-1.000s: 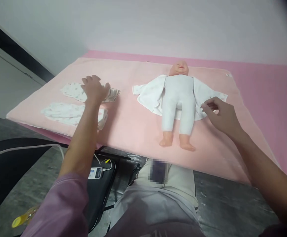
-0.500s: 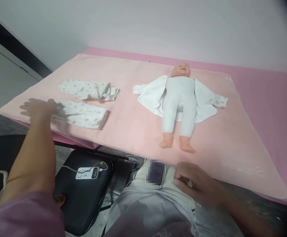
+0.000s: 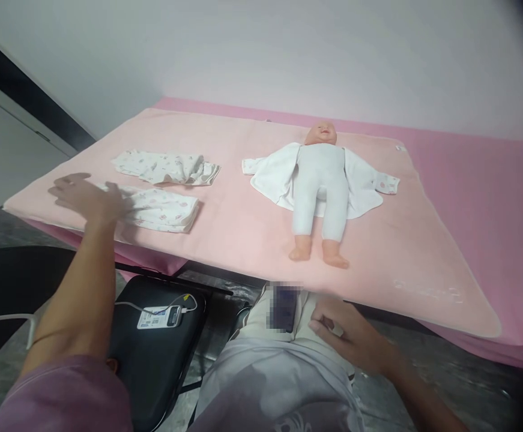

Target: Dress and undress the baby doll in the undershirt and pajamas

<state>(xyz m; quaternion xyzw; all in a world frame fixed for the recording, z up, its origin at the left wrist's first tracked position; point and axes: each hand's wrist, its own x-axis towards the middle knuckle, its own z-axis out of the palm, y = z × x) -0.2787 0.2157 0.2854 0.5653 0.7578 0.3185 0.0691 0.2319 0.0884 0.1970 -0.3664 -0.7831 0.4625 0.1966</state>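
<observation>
1. The nearer folded garment [image 3: 166,210], white with a small print, lies on the left part of the bench, close to its front edge. From my end its far-left portion is hidden behind the left hand [image 3: 87,201].
2. I have that left hand at the garment's outer end, fingers spread and holding nothing that I can see. I cannot tell whether it touches the cloth.
3. Just behind it, toward the wall [image 3: 310,54], I see a second folded garment [image 3: 157,166], also printed, its right end rumpled.
4. Well to the right a doll [image 3: 319,174] lies on its back, head toward the wall, bare feet toward the front edge. A white jacket [image 3: 274,171] is spread open beneath it, sleeves out to both sides.
5. My right hand [image 3: 351,336] is below the front edge, over the light trousers [image 3: 254,321]. Its fingers are loosely curled, with a gap at the thumb.
6. A pale pink mat [image 3: 234,222] lies under the garments and the doll, over the pink-covered bench [image 3: 481,198].
7. Below, at left, a black chair [image 3: 153,372] carries a white device [image 3: 157,317] with a cable plugged in.
</observation>
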